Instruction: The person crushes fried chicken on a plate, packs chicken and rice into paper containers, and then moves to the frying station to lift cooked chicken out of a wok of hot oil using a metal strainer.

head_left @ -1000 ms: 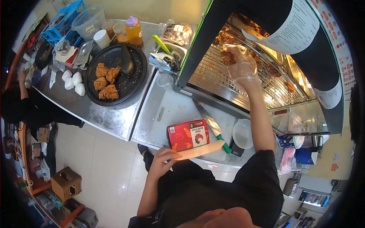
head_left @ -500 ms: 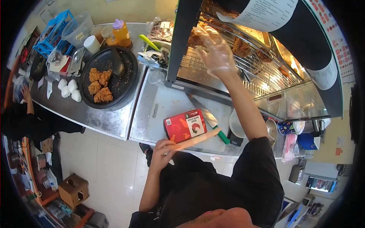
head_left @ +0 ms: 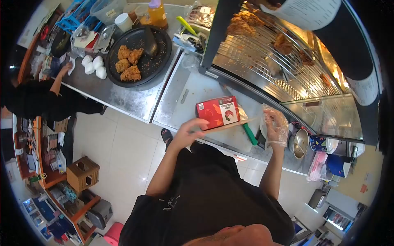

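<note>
A red box (head_left: 215, 112) with its flap raised toward me stands on the white cutting board (head_left: 176, 110). Beside its near left corner is my left hand (head_left: 191, 132), fingers curved and apart at the flap's end. My right hand (head_left: 276, 125), in a clear plastic glove, hovers just right of the box with its fingers bent; whether anything is in them cannot be made out. A knife with a green handle (head_left: 249, 134) lies partly behind the box. Pieces of fried chicken (head_left: 242, 24) rest on the rack of the lit display case (head_left: 262, 65).
Fried chicken (head_left: 131, 74) and a dark scoop lie on a round black tray (head_left: 160, 67). White wrapped bundles (head_left: 98, 63) sit left of it. A metal bowl (head_left: 298, 143) stands at right. Another person's hand (head_left: 65, 69) is at the far left counter.
My right hand has come out of the display case and down beside the box. The left hand's fingers have spread from the flap. The view has shifted.
</note>
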`<state>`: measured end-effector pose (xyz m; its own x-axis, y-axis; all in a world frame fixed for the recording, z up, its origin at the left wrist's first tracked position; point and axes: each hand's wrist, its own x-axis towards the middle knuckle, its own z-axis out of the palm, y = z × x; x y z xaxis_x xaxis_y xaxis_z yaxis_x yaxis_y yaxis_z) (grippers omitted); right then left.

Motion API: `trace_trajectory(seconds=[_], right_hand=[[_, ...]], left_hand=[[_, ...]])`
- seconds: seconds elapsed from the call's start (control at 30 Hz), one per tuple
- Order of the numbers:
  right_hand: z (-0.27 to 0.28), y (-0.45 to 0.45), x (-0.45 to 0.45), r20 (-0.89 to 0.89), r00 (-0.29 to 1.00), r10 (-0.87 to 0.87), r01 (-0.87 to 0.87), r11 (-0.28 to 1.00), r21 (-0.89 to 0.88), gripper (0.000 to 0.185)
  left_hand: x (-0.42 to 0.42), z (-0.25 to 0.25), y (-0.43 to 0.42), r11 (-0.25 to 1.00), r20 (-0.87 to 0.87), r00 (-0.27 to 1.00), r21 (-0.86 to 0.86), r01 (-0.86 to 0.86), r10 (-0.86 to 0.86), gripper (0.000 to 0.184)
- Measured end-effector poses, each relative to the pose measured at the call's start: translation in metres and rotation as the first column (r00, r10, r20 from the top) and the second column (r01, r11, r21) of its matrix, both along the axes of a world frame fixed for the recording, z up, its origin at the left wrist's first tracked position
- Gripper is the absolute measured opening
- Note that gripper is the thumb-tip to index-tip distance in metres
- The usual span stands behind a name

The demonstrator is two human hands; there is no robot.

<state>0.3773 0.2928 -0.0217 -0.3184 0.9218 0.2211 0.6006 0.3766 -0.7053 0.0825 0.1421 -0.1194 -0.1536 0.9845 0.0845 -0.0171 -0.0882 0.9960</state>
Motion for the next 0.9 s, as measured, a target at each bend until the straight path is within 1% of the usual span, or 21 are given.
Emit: trace_trajectory(seconds=[0.07,0.1,0.13,0.17,0.2,0.23,0.3,0.33,0.37,0.43,0.47,0.5,0.53,0.6,0.63,0.67,0.73,0.83,0.87,0.9], right_hand=[[0.004,-0.002,0.006,0.018,0.996,-0.091,0.091,0.996,0.013,0.012],[0.006,0.0,0.013,0.03,0.987,-0.155,0.154,0.987,0.04,0.012],[-0.023,0.005,0.025,-0.079,0.98,-0.185,0.19,0.98,0.062,0.013],[-0.046,0.009,0.034,-0.187,0.962,-0.199,0.217,0.973,0.078,0.015],[-0.039,0.001,0.025,-0.276,0.923,-0.27,0.283,0.959,0.011,0.016],[-0.034,-0.006,0.015,-0.365,0.871,-0.329,0.33,0.942,-0.062,0.017],[-0.045,-0.015,0.018,-0.239,0.883,-0.405,0.404,0.913,-0.054,0.02],[-0.053,-0.02,0.019,-0.178,0.881,-0.438,0.436,0.898,-0.053,0.023],[-0.059,-0.028,0.02,-0.28,0.839,-0.467,0.431,0.884,-0.182,0.022],[-0.071,-0.049,0.02,-0.447,0.72,-0.532,0.343,0.831,-0.437,0.021],[-0.071,-0.056,0.021,-0.455,0.68,-0.576,0.362,0.803,-0.474,0.019],[-0.07,-0.06,0.025,-0.455,0.653,-0.605,0.356,0.776,-0.521,0.017],[-0.074,-0.063,0.024,-0.444,0.646,-0.62,0.323,0.75,-0.577,0.015],[-0.093,-0.064,0.032,-0.56,0.621,-0.548,0.296,0.826,-0.48,0.017],[-0.095,-0.063,0.035,-0.606,0.657,-0.449,0.266,0.889,-0.372,0.017],[-0.089,-0.062,0.032,-0.646,0.678,-0.351,0.243,0.936,-0.253,0.018],[-0.055,-0.055,0.006,-0.704,0.657,-0.271,0.222,0.961,-0.164,0.019],[0.0,-0.044,-0.04,-0.593,0.8,-0.092,0.092,0.995,-0.03,0.02],[0.011,-0.038,-0.058,-0.561,0.827,0.04,-0.003,0.998,0.066,0.023],[0.031,-0.035,-0.081,-0.507,0.852,0.13,-0.113,0.991,0.064,0.022]], left_hand=[[-0.009,-0.019,-0.001,0.991,0.202,0.973,-0.084,-0.1,0.116,0.019],[-0.014,-0.031,0.008,0.99,-0.012,0.99,-0.017,-0.142,0.142,0.016],[-0.02,-0.011,0.022,0.992,-0.274,0.956,0.092,-0.086,0.108,0.018],[-0.025,-0.005,0.035,0.982,-0.468,0.882,0.183,0.039,0.053,0.022],[-0.028,0.01,0.046,0.972,-0.589,0.797,0.081,0.221,-0.132,0.03],[-0.027,0.023,0.056,0.928,-0.69,0.661,-0.042,0.37,-0.295,0.039],[-0.02,0.025,0.06,0.885,-0.866,0.396,-0.107,0.453,-0.307,0.052],[-0.019,0.025,0.062,0.868,-0.924,0.245,-0.15,0.473,-0.293,0.058],[-0.02,0.026,0.068,0.854,-0.9,0.256,-0.199,0.481,-0.354,0.063],[-0.024,0.02,0.074,0.817,-0.831,0.281,-0.306,0.488,-0.479,0.073],[-0.024,0.013,0.079,0.821,-0.839,0.31,-0.247,0.514,-0.447,0.076],[-0.023,-0.008,0.084,0.836,-0.849,0.367,-0.144,0.529,-0.379,0.077],[-0.024,-0.023,0.08,0.859,-0.85,0.429,-0.052,0.509,-0.306,0.078],[-0.007,-0.024,0.067,0.925,-0.86,0.484,0.038,0.378,-0.162,0.077],[0.003,-0.022,0.059,0.956,-0.859,0.488,-0.003,0.295,-0.153,0.078],[0.012,-0.02,0.056,0.974,-0.856,0.495,-0.039,0.223,-0.148,0.079],[0.03,-0.024,0.048,0.993,-0.831,0.549,-0.035,0.117,-0.094,0.081],[0.044,-0.024,0.034,0.999,-0.839,0.544,0.04,0.028,0.018,0.083],[0.048,-0.023,0.031,1.0,-0.836,0.549,0.016,0.015,0.005,0.082],[0.05,-0.021,0.028,1.0,-0.829,0.558,-0.011,0.0,-0.009,0.08]])
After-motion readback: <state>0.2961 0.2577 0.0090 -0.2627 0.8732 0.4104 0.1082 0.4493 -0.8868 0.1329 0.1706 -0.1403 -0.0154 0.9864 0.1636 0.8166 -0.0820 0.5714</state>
